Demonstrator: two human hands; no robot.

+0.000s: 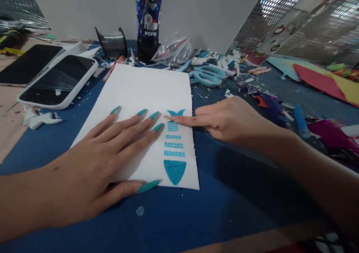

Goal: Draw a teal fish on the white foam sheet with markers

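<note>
A white sheet (146,92) lies on a blue mat (196,215). Several teal cut-out pieces on it form a fish shape: a tail (175,112), dotted strips (174,145) and a triangular head (175,170). My left hand (98,167) lies flat on the sheet with fingers spread, just left of the pieces. My right hand (224,120) rests at the sheet's right edge; its index finger is stretched out, its tip just below the tail, and the other fingers are curled in.
Two phones (56,81) lie at the far left. A Pepsi bottle (148,21) and a wire spool (112,41) stand at the back. Teal scissors (207,75), paper scraps, coloured foam sheets (322,79) and shiny perforated sheets crowd the right side.
</note>
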